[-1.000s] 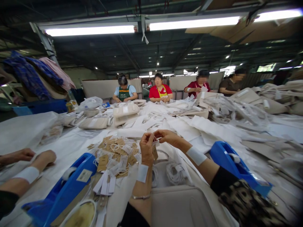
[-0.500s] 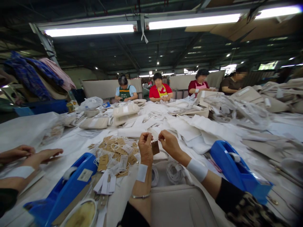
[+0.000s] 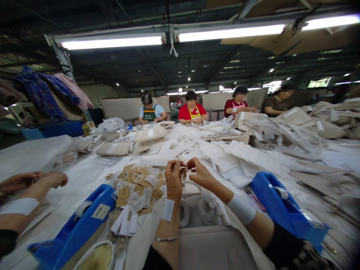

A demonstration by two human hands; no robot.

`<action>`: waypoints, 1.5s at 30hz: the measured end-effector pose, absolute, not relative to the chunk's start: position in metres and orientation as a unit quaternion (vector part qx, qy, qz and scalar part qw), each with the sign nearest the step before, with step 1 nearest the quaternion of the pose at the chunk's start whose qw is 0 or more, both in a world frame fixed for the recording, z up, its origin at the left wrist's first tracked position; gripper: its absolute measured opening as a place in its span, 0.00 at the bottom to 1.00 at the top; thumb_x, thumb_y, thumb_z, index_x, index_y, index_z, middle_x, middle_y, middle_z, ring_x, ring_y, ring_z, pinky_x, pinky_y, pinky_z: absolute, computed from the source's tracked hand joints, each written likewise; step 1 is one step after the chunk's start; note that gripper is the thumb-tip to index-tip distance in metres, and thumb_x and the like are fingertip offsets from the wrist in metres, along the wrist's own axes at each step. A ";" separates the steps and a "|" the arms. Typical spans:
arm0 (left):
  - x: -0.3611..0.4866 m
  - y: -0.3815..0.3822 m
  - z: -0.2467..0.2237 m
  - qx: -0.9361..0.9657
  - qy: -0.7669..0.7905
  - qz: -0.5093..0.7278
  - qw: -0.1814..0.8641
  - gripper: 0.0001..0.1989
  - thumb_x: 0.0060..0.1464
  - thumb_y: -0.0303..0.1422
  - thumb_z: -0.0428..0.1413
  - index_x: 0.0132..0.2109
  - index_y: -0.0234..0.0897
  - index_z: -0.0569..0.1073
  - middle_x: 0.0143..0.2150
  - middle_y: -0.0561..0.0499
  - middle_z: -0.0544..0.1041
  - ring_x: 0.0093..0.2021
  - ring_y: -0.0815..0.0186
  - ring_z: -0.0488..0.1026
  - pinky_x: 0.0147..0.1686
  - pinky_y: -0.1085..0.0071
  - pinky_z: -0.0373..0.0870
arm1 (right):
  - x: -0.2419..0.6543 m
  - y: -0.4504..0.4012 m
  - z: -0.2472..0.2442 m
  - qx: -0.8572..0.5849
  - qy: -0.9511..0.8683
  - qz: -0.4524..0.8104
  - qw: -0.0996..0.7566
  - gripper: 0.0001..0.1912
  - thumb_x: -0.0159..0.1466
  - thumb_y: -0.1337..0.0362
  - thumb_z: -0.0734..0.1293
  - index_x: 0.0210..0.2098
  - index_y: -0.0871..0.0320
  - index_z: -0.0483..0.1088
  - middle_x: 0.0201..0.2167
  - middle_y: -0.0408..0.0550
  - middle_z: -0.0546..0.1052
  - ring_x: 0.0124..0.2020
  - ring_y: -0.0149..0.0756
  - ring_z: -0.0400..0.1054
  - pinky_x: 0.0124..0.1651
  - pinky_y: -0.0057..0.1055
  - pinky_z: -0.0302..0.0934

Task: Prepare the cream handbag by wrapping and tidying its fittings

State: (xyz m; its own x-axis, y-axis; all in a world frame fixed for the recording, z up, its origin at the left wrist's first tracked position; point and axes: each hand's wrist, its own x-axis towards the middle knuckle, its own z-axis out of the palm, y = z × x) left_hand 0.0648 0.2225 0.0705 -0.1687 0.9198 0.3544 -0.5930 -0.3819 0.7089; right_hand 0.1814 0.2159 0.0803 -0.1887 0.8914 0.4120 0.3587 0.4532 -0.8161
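Observation:
My left hand (image 3: pixel 173 180) is closed, pinching a hang tag's thin white string (image 3: pixel 182 164) between thumb and fingers. Opposite it, the bent fingertips of my right hand (image 3: pixel 203 175) meet the same string, close to the left fingertips. The brown tag is mostly hidden by my fingers. Below the hands lies a beige bag (image 3: pixel 213 247), with coiled clear-wrapped cords (image 3: pixel 208 210) at its upper edge. A heap of brown hang tags (image 3: pixel 123 195) with white strings and small clear packets is left of my left hand.
Blue tape dispensers stand at left (image 3: pixel 77 225) and right (image 3: pixel 287 210). A round container (image 3: pixel 97 257) sits at front left. Another person's hands (image 3: pixel 42 183) are at the left edge. Beige bags (image 3: pixel 150 133) and white sheets cover the far table, where several people sit.
My hands have come closer together, and the brown tag that hung between them is now mostly out of sight. The neighbour's hands at left have drawn together.

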 end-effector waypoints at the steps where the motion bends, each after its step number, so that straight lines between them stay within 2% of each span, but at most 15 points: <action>1: 0.065 0.221 0.071 0.399 0.208 0.726 0.521 0.11 0.52 0.37 0.62 0.35 0.36 0.69 0.34 0.52 0.74 0.31 0.70 0.74 0.28 0.75 0.69 | 0.182 0.222 0.084 -0.423 -0.689 0.344 0.477 0.26 0.46 0.76 0.64 0.44 0.55 0.59 0.42 0.46 0.71 0.44 0.37 0.67 0.45 0.35 0.61; 3: 0.066 0.221 0.073 0.417 0.199 0.713 0.528 0.11 0.52 0.37 0.62 0.35 0.35 0.69 0.33 0.52 0.75 0.31 0.69 0.75 0.29 0.75 0.69 | 0.183 0.232 0.090 -0.392 -0.665 0.425 0.472 0.36 0.44 0.75 0.65 0.52 0.54 0.56 0.42 0.44 0.71 0.42 0.35 0.68 0.42 0.32 0.62; 5: 0.066 0.221 0.073 0.424 0.192 0.707 0.532 0.11 0.52 0.36 0.62 0.35 0.35 0.69 0.32 0.52 0.75 0.31 0.69 0.75 0.29 0.75 0.69 | 0.181 0.236 0.092 -0.358 -0.646 0.502 0.451 0.46 0.41 0.76 0.65 0.59 0.52 0.51 0.38 0.41 0.70 0.35 0.31 0.68 0.34 0.27 0.61; 7: 0.065 0.223 0.072 0.416 0.184 0.707 0.541 0.11 0.51 0.36 0.63 0.34 0.36 0.69 0.33 0.52 0.75 0.30 0.70 0.75 0.29 0.75 0.69 | 0.178 0.237 0.091 -0.329 -0.615 0.564 0.443 0.50 0.39 0.77 0.64 0.62 0.51 0.51 0.34 0.37 0.70 0.29 0.28 0.65 0.28 0.24 0.57; 11: 0.063 0.226 0.071 0.376 0.144 0.720 0.565 0.11 0.49 0.33 0.64 0.34 0.37 0.69 0.35 0.53 0.75 0.34 0.69 0.75 0.35 0.72 0.72 | 0.174 0.235 0.088 -0.330 -0.580 0.577 0.471 0.40 0.40 0.76 0.64 0.53 0.52 0.64 0.34 0.40 0.71 0.30 0.28 0.65 0.27 0.23 0.58; 14: 0.058 0.229 0.068 0.316 0.114 0.734 0.590 0.11 0.47 0.28 0.65 0.35 0.37 0.70 0.36 0.53 0.75 0.37 0.70 0.76 0.38 0.73 0.73 | 0.181 0.231 0.093 -0.359 -0.585 0.572 0.449 0.30 0.42 0.74 0.65 0.46 0.54 0.71 0.31 0.39 0.70 0.24 0.25 0.60 0.23 0.21 0.53; 18: 0.048 0.236 0.064 0.191 0.125 0.748 0.624 0.11 0.49 0.20 0.61 0.38 0.36 0.70 0.37 0.51 0.76 0.40 0.70 0.76 0.36 0.78 0.72 | 0.201 0.228 0.098 -0.362 -0.559 0.610 0.430 0.15 0.51 0.62 0.71 0.39 0.58 0.74 0.24 0.38 0.65 0.21 0.22 0.54 0.21 0.20 0.47; 20: 0.046 0.238 0.062 0.155 0.129 0.747 0.633 0.10 0.49 0.19 0.59 0.38 0.36 0.70 0.37 0.51 0.76 0.41 0.71 0.76 0.36 0.79 0.71 | 0.213 0.230 0.098 -0.343 -0.530 0.643 0.434 0.17 0.54 0.53 0.72 0.35 0.60 0.75 0.21 0.37 0.63 0.20 0.23 0.52 0.22 0.21 0.47; 22: 0.046 0.239 0.061 0.153 0.127 0.744 0.638 0.11 0.49 0.19 0.59 0.37 0.36 0.70 0.37 0.50 0.76 0.40 0.70 0.76 0.35 0.79 0.71 | 0.223 0.234 0.095 -0.327 -0.496 0.672 0.443 0.19 0.54 0.50 0.72 0.32 0.62 0.75 0.20 0.38 0.63 0.21 0.25 0.53 0.23 0.23 0.50; 28: 0.055 0.236 0.059 0.278 0.190 0.730 0.594 0.14 0.40 0.22 0.61 0.36 0.37 0.69 0.34 0.54 0.73 0.33 0.74 0.72 0.32 0.78 0.68 | 0.234 0.240 0.096 -0.330 -0.461 0.687 0.455 0.14 0.54 0.54 0.71 0.27 0.60 0.70 0.23 0.41 0.66 0.22 0.26 0.53 0.29 0.26 0.57; 33: 0.060 0.232 0.053 0.357 0.253 0.691 0.575 0.12 0.37 0.23 0.58 0.34 0.36 0.69 0.31 0.56 0.70 0.28 0.74 0.70 0.32 0.75 0.69 | 0.237 0.240 0.101 -0.360 -0.484 0.668 0.435 0.16 0.52 0.53 0.70 0.23 0.58 0.64 0.21 0.39 0.62 0.21 0.26 0.53 0.27 0.25 0.56; 37: 0.066 0.229 0.054 0.424 0.319 0.669 0.521 0.12 0.36 0.22 0.55 0.33 0.36 0.70 0.31 0.55 0.70 0.30 0.69 0.71 0.34 0.71 0.70 | 0.242 0.245 0.106 -0.418 -0.536 0.614 0.401 0.16 0.53 0.52 0.68 0.23 0.58 0.63 0.19 0.38 0.59 0.20 0.26 0.52 0.24 0.26 0.53; 40: 0.069 0.221 0.060 0.501 0.431 0.644 0.386 0.10 0.38 0.21 0.54 0.31 0.37 0.71 0.36 0.52 0.73 0.36 0.68 0.72 0.41 0.70 0.67 | 0.248 0.252 0.112 -0.465 -0.589 0.528 0.397 0.14 0.55 0.53 0.65 0.25 0.58 0.67 0.18 0.38 0.60 0.20 0.26 0.53 0.24 0.26 0.50; 43: 0.072 0.212 0.064 0.636 0.603 0.432 0.213 0.06 0.46 0.25 0.52 0.27 0.37 0.73 0.31 0.48 0.76 0.37 0.63 0.74 0.42 0.68 0.67 | 0.252 0.263 0.114 -0.516 -0.651 0.419 0.367 0.13 0.56 0.55 0.65 0.24 0.58 0.71 0.16 0.39 0.61 0.20 0.28 0.55 0.25 0.27 0.49; 45: 0.074 0.210 0.063 0.673 0.643 0.312 0.190 0.08 0.45 0.25 0.52 0.23 0.36 0.73 0.27 0.45 0.77 0.36 0.58 0.76 0.38 0.66 0.67 | 0.250 0.271 0.109 -0.545 -0.693 0.359 0.307 0.12 0.54 0.58 0.69 0.19 0.59 0.72 0.14 0.41 0.64 0.22 0.31 0.60 0.26 0.29 0.51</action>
